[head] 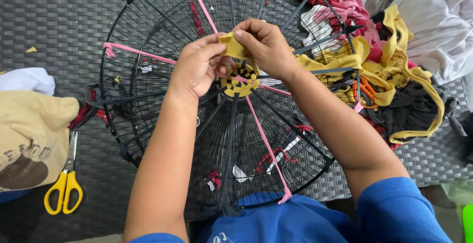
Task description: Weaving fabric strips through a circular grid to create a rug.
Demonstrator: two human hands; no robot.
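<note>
- Both hands meet at the fan guard point(148, 100) hub, centre of the worktop point(59, 16).
- Left hand point(197, 68) and right hand point(263, 46) pinch the yellow strip point(232, 46) above the yellow weave point(241, 83).
- Keep the strip taut; thread over-under the pink spokes point(266, 147), snug to the hub.

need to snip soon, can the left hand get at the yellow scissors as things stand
Probably yes, but not free: the left hand is pinching the yellow strip with the right hand. The yellow scissors lie uncovered on the mat beside the fan guard.
</note>
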